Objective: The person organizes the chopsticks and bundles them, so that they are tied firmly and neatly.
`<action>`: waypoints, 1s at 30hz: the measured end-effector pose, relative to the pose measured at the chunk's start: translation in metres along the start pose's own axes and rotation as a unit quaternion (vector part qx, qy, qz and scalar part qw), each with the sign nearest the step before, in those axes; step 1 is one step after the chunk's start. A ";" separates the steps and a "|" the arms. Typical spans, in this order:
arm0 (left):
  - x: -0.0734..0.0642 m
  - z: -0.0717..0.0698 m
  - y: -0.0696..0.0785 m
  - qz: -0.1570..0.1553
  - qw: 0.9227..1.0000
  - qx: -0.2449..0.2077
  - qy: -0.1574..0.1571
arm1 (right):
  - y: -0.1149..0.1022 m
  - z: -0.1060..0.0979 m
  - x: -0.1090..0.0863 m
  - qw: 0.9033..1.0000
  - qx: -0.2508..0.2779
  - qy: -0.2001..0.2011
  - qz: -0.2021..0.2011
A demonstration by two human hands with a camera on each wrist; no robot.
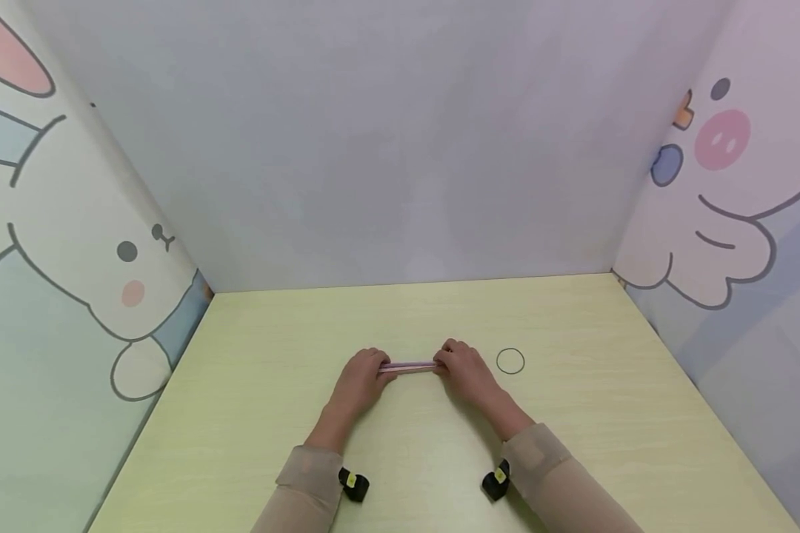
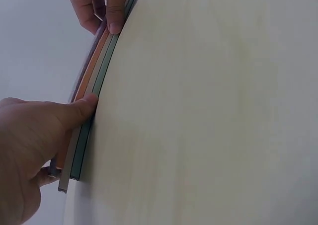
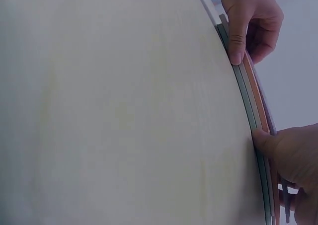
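Note:
A bundle of several thin, straight coloured sticks (image 1: 410,366) lies crosswise between both hands, low at the tabletop. In the left wrist view the sticks (image 2: 92,78) are green, beige, orange and dark purple, side by side, with uneven ends. My left hand (image 1: 361,381) pinches the left part, thumb on the near side and fingers behind. Toward the other end my right hand (image 1: 468,374) grips the same bundle likewise, and its thumb presses the sticks (image 3: 251,93) in the right wrist view. A thin dark ring (image 1: 510,373), like a hair tie, lies just right of my right hand.
The pale wood-patterned table (image 1: 427,444) meets a plain grey back wall (image 1: 400,185). Side panels with a cartoon rabbit (image 1: 87,244) and a cartoon pig (image 1: 727,192) border it left and right. Black wrist cameras (image 1: 355,486) sit at both beige sleeves.

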State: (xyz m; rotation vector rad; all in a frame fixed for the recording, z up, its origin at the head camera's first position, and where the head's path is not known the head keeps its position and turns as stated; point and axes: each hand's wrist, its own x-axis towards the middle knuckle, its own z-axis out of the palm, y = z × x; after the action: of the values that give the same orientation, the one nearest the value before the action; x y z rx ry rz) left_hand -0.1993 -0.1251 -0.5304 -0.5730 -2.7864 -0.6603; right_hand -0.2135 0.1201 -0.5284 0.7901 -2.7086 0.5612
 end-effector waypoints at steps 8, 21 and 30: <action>0.000 -0.002 0.002 0.000 1.000 -0.002 -0.002 | 0.000 0.001 0.001 1.000 -0.016 0.006 -0.002; -0.002 -0.002 0.003 0.007 0.999 0.029 -0.013 | -0.002 -0.001 -0.001 1.000 -0.029 -0.007 -0.004; 0.001 0.000 0.003 -0.007 0.999 0.039 -0.015 | -0.001 -0.001 -0.001 0.999 -0.035 -0.006 -0.007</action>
State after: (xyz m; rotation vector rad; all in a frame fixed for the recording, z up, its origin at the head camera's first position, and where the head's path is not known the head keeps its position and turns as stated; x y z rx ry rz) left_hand -0.1984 -0.1223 -0.5285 -0.5520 -2.8315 -0.5466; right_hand -0.2117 0.1199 -0.5277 0.7960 -2.7156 0.4569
